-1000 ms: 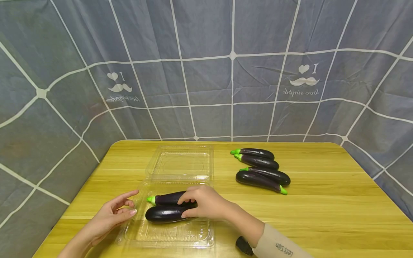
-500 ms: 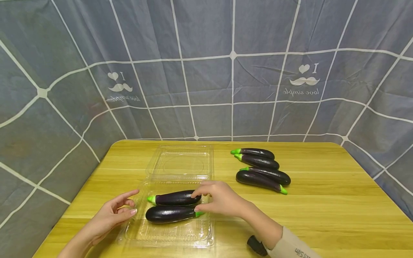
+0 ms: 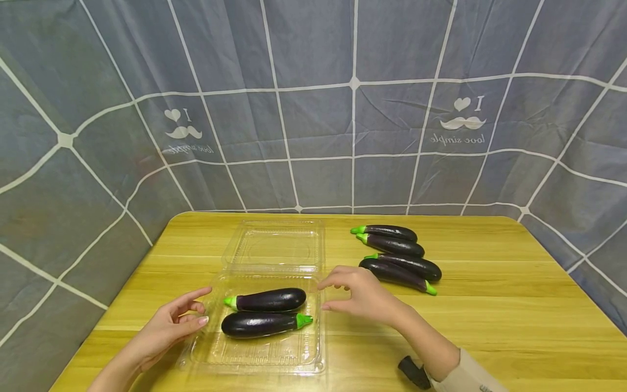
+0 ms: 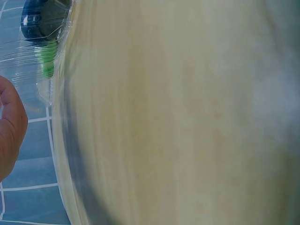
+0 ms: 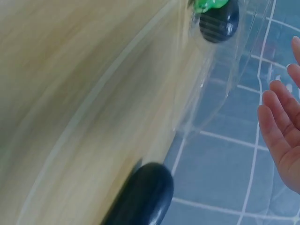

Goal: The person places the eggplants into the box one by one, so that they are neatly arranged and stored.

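Note:
Two dark purple eggplants lie side by side in the base of a clear plastic clamshell box (image 3: 254,363). The far eggplant (image 3: 271,300) has its green stem to the left, the near eggplant (image 3: 259,324) to the right. My left hand (image 3: 168,332) is at the box's left side, index finger and thumb apart, fingertips right at the rim. Just past the right rim is my right hand (image 3: 364,296), thumb and fingers spread with nothing between them. The right wrist view shows this hand (image 5: 283,122) with its fingers loosely extended, and a single eggplant (image 5: 143,197) below.
The box's lid (image 3: 274,247) lies folded back behind its base. Several more eggplants (image 3: 394,246) are grouped on the wooden table (image 3: 470,316) at the back right, one of them (image 3: 394,273) just beyond my right hand. A grey checked cloth (image 3: 313,125) hangs behind the table.
My right hand has let go of the near eggplant and moved right, out past the box's rim. Both eggplants in the box stay in place, and my left hand has not moved.

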The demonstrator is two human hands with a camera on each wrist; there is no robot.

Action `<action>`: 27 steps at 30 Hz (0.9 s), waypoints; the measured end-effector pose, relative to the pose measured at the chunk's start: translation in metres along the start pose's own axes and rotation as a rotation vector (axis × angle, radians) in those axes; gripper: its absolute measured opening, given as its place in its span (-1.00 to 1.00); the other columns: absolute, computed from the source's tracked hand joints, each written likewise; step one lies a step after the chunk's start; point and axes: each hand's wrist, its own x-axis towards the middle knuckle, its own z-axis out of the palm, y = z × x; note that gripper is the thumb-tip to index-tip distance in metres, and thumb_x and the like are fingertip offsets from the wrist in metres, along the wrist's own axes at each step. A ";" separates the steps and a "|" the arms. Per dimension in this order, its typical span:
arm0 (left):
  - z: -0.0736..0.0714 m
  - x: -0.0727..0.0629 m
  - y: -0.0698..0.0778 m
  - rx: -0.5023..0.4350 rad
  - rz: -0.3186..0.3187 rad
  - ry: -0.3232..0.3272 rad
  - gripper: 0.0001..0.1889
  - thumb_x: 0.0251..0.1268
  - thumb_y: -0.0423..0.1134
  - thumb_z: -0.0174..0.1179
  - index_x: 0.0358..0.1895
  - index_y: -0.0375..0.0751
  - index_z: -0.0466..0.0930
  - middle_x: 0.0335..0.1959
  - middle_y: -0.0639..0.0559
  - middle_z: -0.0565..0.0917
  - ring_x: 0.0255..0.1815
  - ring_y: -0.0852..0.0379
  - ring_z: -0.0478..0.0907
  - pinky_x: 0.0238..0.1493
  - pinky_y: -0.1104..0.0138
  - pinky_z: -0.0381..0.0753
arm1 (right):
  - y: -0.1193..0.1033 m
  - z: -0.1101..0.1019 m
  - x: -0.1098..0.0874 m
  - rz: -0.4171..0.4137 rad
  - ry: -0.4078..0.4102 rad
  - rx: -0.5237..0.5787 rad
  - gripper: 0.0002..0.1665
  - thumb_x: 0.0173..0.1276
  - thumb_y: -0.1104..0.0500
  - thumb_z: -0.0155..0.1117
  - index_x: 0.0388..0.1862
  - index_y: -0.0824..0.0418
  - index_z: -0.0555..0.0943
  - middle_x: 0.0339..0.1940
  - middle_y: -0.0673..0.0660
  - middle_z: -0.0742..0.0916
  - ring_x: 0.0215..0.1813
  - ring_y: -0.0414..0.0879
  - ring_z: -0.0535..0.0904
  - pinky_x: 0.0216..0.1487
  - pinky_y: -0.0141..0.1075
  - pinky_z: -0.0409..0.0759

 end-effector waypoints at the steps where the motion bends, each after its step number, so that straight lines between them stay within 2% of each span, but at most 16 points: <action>1: 0.000 0.000 0.000 0.000 0.000 0.000 -0.46 0.31 -0.47 0.04 0.21 0.29 0.39 -0.17 0.08 0.42 -0.29 0.30 0.50 -0.30 0.45 0.54 | 0.002 -0.001 -0.002 0.005 0.007 -0.003 -0.67 0.08 0.13 0.45 -0.14 0.16 0.68 -0.22 -0.05 0.68 -0.22 -0.25 0.56 -0.25 -0.32 0.56; 5: 0.000 -0.001 -0.001 0.004 0.000 0.000 -0.46 0.31 -0.47 0.03 0.22 0.28 0.39 -0.17 0.08 0.42 -0.29 0.30 0.50 -0.30 0.45 0.54 | 0.010 -0.005 -0.007 0.022 0.040 -0.020 -0.69 0.08 0.12 0.45 -0.17 0.18 0.68 -0.25 -0.03 0.69 -0.25 -0.22 0.55 -0.26 -0.29 0.57; 10: 0.000 -0.001 -0.001 0.007 0.000 0.001 -0.46 0.31 -0.47 0.04 0.21 0.29 0.39 -0.17 0.07 0.42 -0.28 0.30 0.50 -0.30 0.45 0.54 | 0.019 -0.012 -0.017 0.073 0.070 -0.061 -0.70 0.08 0.08 0.45 -0.18 0.11 0.68 -0.24 -0.02 0.69 -0.25 -0.20 0.55 -0.27 -0.33 0.56; 15: 0.000 0.000 0.000 0.003 -0.004 -0.001 -0.46 0.31 -0.46 0.04 0.20 0.29 0.40 -0.17 0.05 0.42 -0.28 0.30 0.50 -0.29 0.44 0.55 | 0.025 -0.020 -0.029 0.117 0.095 -0.086 -0.69 0.06 0.10 0.46 -0.18 0.07 0.68 -0.25 -0.09 0.67 -0.25 -0.23 0.53 -0.27 -0.31 0.57; 22: 0.001 0.000 0.001 -0.004 -0.006 0.001 -0.46 0.31 -0.46 0.05 0.19 0.30 0.41 -0.17 0.06 0.43 -0.28 0.30 0.50 -0.29 0.45 0.55 | 0.034 -0.029 -0.038 0.135 0.115 -0.089 -0.69 0.06 0.12 0.47 -0.17 0.07 0.68 -0.24 -0.08 0.67 -0.26 -0.24 0.51 -0.29 -0.28 0.57; 27: 0.000 0.000 0.001 -0.011 -0.006 -0.009 -0.46 0.31 -0.47 0.04 0.20 0.29 0.40 -0.17 0.05 0.43 -0.30 0.31 0.49 -0.30 0.46 0.54 | 0.040 -0.032 -0.043 0.121 0.168 -0.122 -0.68 -0.02 0.17 0.51 -0.23 0.08 0.68 -0.29 -0.10 0.66 -0.30 -0.25 0.49 -0.35 -0.33 0.55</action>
